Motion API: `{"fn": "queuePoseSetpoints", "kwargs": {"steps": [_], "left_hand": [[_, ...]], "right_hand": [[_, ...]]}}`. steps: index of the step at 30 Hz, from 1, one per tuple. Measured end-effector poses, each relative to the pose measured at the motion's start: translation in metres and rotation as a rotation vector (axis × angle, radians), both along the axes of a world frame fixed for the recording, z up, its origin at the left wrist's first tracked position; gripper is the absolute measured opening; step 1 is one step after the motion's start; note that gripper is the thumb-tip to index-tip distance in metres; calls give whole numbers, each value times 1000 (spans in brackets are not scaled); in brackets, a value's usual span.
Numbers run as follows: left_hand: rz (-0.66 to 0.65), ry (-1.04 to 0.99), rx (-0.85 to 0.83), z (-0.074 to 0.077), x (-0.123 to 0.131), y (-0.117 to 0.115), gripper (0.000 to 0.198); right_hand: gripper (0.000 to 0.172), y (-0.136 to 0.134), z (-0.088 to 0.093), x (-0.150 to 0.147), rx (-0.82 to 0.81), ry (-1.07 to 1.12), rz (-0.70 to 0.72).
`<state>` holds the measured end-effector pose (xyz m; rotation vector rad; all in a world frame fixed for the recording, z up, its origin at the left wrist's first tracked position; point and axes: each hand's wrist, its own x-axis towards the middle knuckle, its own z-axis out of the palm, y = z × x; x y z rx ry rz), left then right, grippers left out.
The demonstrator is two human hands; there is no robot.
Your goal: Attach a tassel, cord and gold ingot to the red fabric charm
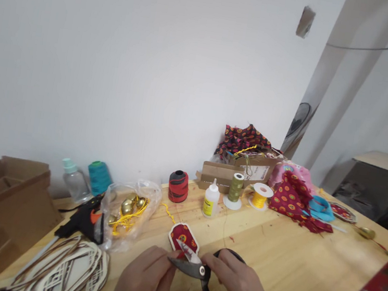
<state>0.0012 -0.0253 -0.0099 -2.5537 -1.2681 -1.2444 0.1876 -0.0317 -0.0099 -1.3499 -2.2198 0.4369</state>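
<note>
Bare wood stretches from our right fingers (218, 267), wrapped round the parted scissors (207, 286), to the worktop (293, 262) edge; our left fingers (161, 261) pinch the patterned tag (181, 233) beneath a white wall (137, 59).

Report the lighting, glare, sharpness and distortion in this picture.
Head view: diffuse light on the wall; pale sheen on the tabletop, right side; bright blade on the scissors; label on the white bottle too soft to read; clear bottle at left leans, suggesting wide-angle distortion.
</note>
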Motion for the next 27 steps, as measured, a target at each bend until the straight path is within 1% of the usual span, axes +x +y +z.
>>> {"fn": "queuePoseSetpoints", "kwargs": {"steps": [6,12,19,22,27], "left_hand": [[7,-3,-22,1,0,-1,17],[27,-4,-41,1,0,-1,20],[35,-13,-51,-3,-1,-1,17],[25,-27,-40,-5,-1,-1,15],[15,-37,-18,-2,-1,-1,15]], "right_hand": [[48,1,2,0,-1,-3,20],[41,1,7,-1,-57,-32,34],[33,0,10,-2,-90,-60,51],[31,0,10,-2,-96,-64,43],[29,1,5,-2,-99,-68,39]]}}
